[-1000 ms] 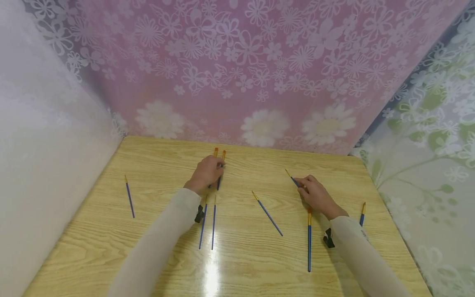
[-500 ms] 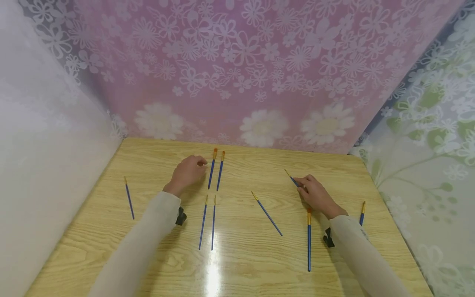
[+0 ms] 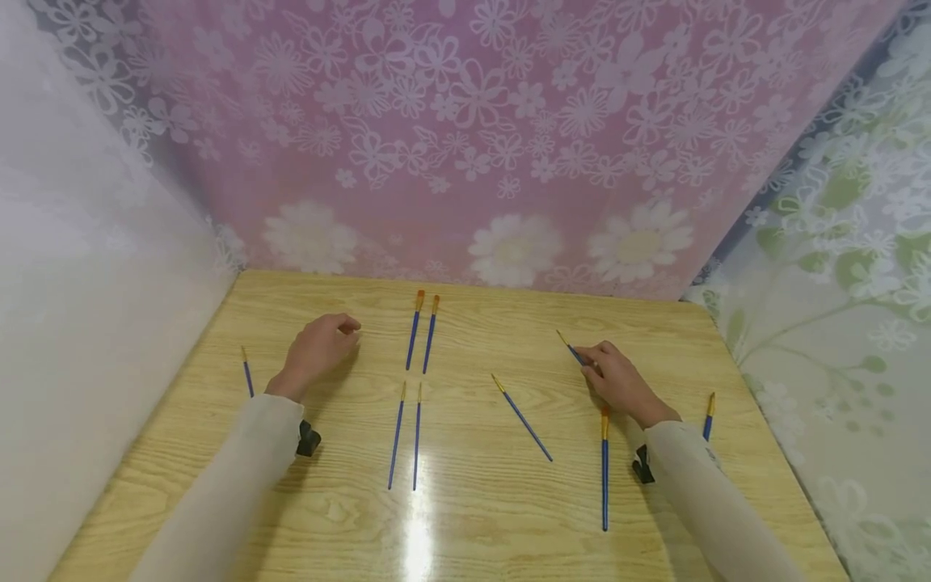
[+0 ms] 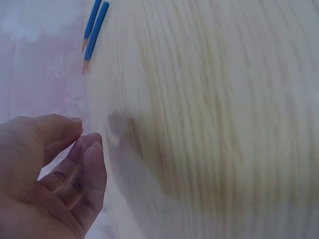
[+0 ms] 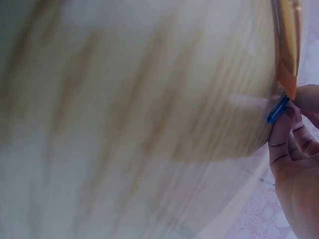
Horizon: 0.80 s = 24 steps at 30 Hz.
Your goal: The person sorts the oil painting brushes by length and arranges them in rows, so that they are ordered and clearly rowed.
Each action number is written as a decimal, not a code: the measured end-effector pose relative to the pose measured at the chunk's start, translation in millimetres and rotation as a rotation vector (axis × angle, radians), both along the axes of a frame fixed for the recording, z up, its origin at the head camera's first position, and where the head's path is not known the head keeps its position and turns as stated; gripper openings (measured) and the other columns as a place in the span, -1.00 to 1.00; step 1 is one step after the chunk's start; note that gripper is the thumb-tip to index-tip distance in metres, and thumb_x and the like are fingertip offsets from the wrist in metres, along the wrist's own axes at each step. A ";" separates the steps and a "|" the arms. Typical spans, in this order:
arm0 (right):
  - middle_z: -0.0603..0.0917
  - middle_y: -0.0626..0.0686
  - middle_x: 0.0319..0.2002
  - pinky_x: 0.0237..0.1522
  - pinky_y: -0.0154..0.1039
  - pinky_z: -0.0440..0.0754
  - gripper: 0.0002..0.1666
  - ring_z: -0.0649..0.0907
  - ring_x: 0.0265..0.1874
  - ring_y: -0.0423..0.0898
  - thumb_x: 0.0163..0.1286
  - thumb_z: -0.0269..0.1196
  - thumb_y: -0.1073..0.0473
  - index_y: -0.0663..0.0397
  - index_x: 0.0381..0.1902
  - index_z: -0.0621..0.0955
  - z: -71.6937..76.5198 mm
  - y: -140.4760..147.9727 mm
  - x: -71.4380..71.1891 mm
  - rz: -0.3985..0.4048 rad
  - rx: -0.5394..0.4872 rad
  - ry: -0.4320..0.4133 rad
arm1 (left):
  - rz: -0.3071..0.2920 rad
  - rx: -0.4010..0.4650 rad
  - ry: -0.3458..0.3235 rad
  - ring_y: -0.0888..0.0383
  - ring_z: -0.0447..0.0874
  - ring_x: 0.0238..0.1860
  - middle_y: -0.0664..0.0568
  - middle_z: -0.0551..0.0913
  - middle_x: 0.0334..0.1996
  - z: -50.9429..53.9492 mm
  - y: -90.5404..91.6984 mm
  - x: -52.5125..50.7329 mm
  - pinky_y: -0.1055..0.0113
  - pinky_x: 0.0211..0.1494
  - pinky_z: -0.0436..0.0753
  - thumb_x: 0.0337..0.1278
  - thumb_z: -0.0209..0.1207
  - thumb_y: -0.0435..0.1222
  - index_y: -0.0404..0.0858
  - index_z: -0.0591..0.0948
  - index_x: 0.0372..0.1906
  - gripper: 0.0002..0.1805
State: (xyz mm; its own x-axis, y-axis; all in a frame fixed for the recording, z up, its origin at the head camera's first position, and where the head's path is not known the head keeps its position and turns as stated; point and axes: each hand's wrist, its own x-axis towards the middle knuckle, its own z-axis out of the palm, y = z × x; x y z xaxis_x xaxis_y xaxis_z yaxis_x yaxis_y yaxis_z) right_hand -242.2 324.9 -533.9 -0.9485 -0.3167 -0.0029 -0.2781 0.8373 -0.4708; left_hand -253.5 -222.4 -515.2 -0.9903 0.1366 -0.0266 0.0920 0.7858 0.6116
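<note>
Toward left edge of desk (image 3: 502, 525): left hand (image 3: 318, 349) is drifting, loosely curled
Brush (image 3: 574, 352): staying pinched in right hand (image 3: 618, 380)

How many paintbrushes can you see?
9 blue-handled, gold-collared paintbrushes: one far left; two upper centre; two below those; one slanted, right of them; one pinched by the right hand; one below that hand; one far right. Pale sleeves may hide others.

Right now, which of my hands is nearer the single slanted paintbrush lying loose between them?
Your right hand. Pinching another brush, it is to the right of the loose paintbrush; your left hand, holding nothing, is farther off to its left.
</note>
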 end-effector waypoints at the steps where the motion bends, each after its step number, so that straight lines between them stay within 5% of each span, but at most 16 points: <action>1: 0.59 0.29 0.10 -0.12 -0.01 0.61 -0.48 0.60 -0.20 -0.02 0.69 0.18 0.30 0.33 0.51 0.52 0.6 -0.4 0.1 0.001 -0.001 -0.002 | 0.002 -0.001 0.002 -0.26 0.73 0.21 -0.23 0.71 0.27 0.2 -3.9 1.7 -0.24 0.23 0.68 0.69 0.14 -0.14 -0.25 0.66 0.36 -0.60; 18: 0.58 0.31 0.09 -0.07 0.05 0.67 -0.47 0.63 -0.16 0.02 0.69 0.18 0.31 0.37 0.52 0.50 3.2 -2.3 2.0 0.000 0.021 -0.006 | 0.079 -0.025 -0.010 0.09 0.79 -0.36 -0.33 0.72 0.17 9.6 -52.8 36.7 -0.04 -0.09 0.75 0.64 0.15 -0.20 -0.37 0.65 0.32 -0.59; 24: 0.58 0.30 0.08 -0.07 0.06 0.66 -0.47 0.63 -0.15 0.04 0.69 0.18 0.31 0.35 0.52 0.50 1.2 -1.8 0.5 0.006 0.027 0.014 | 0.085 -0.041 -0.063 0.12 0.78 -0.34 -0.34 0.71 0.18 11.4 -74.0 51.8 0.07 -0.21 0.74 0.64 0.14 -0.19 -0.38 0.62 0.36 -0.56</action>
State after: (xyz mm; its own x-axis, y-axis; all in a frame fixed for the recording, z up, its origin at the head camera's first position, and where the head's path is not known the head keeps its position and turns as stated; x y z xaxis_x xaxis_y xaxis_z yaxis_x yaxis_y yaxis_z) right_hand -241.7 323.1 -532.7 -0.9465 -0.3228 0.0016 -0.2898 0.8476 -0.4445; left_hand -201.7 -296.4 -503.9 -0.9944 0.0496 -0.0930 -0.0137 0.8136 0.5812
